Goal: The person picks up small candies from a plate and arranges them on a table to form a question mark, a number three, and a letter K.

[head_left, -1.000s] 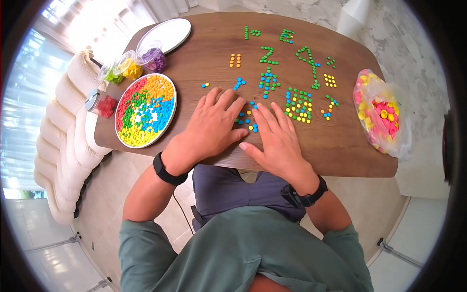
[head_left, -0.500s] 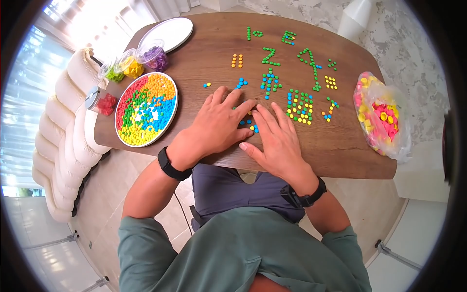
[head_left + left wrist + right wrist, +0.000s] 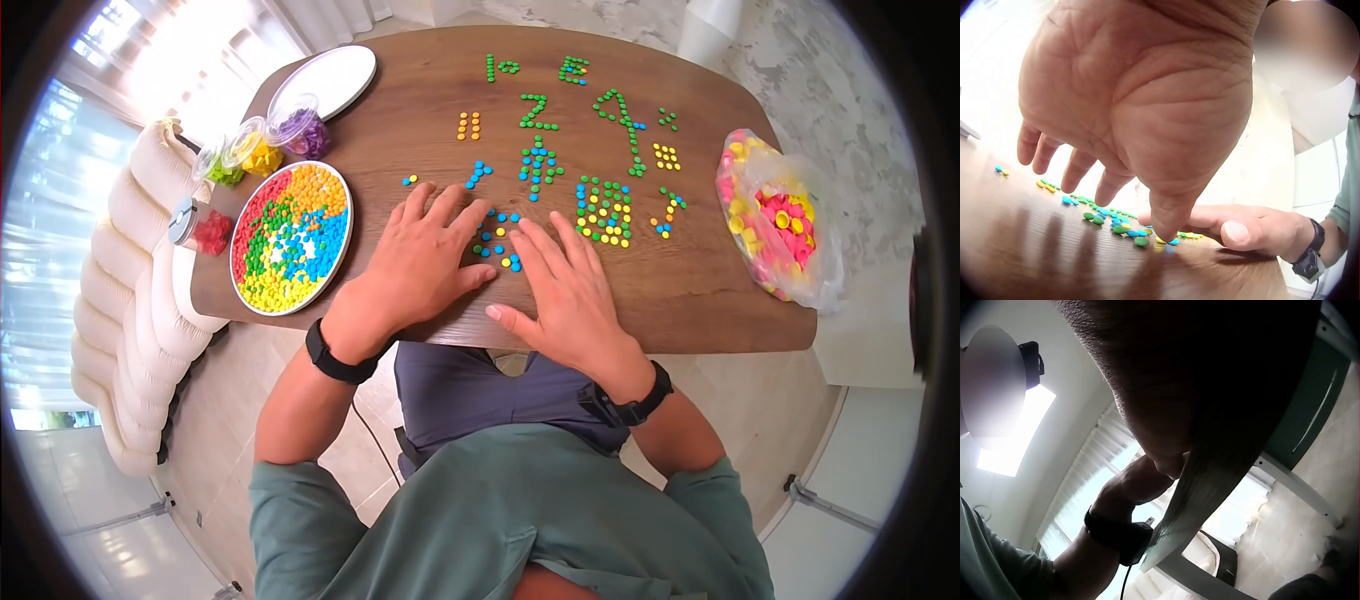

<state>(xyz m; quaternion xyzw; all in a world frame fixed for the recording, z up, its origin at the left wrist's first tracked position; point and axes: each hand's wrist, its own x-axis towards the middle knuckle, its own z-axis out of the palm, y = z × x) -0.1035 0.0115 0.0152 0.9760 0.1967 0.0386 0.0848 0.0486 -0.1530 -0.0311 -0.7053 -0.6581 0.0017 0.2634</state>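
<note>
A small cluster of green, blue and yellow button-shaped candies (image 3: 500,240) lies between my two hands near the table's front edge. My left hand (image 3: 422,258) is spread, palm down, on the cluster's left. In the left wrist view its palm is raised over the wood, with the thumb tip right at a yellow and a blue candy (image 3: 1174,242). On the cluster's right, my right hand (image 3: 572,298) has its fingers extended, fingertips at the cluster's edge and the thumb pointing left. Neither hand grips anything. The right wrist view is mostly dark, with the palm in shadow.
More candy figures, including a green 4 (image 3: 625,125) and a green-and-yellow block (image 3: 604,212), cover the table (image 3: 700,320). To the left stand a plate of sorted candies (image 3: 348,240), tubs (image 3: 262,158), a red jar (image 3: 210,235) and a white plate (image 3: 345,75). A plastic bag (image 3: 745,215) sits right.
My left hand has drawn away from the right, so their fingertips no longer meet and more of the candy cluster shows between them. The head view has shifted slightly.
</note>
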